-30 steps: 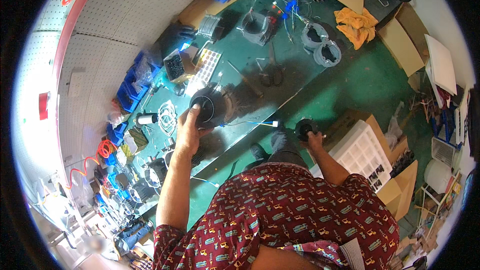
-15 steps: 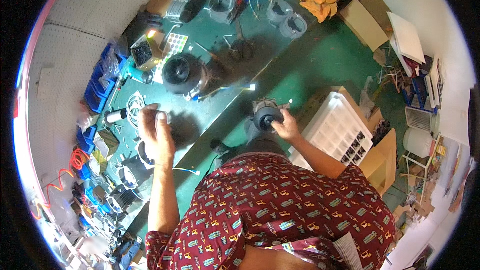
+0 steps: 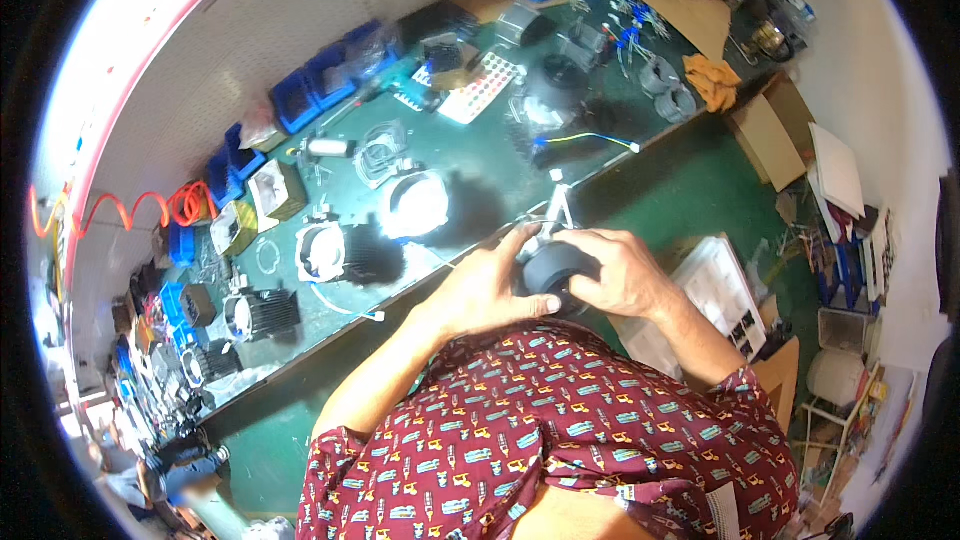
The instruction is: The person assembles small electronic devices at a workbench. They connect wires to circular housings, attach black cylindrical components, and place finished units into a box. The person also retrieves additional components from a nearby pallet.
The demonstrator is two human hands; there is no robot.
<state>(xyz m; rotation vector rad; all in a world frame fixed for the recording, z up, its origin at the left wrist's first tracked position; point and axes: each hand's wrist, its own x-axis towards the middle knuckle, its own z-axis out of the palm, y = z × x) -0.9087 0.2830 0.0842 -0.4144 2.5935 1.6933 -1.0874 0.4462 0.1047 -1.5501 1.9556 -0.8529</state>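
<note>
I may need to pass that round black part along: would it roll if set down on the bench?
Probably: the round black part looks drum-shaped, so on its side it could roll. Both the left hand and right hand clasp it, hinting at some weight.

VIEW: head, single wide fisheye worn on the person's head | FACING: steeply downward over the chest | RANGE: near; both hands at frame centre, patterned shirt (image 3: pixel 560 440) filling the lower middle | FIELD: green desk (image 3: pixel 470 155) running diagonally from lower left to upper right, floor (image 3: pixel 700 190) at right | DISTORTION: straight edges bend toward the dark rim | OVERLAP: none, one view only
</note>
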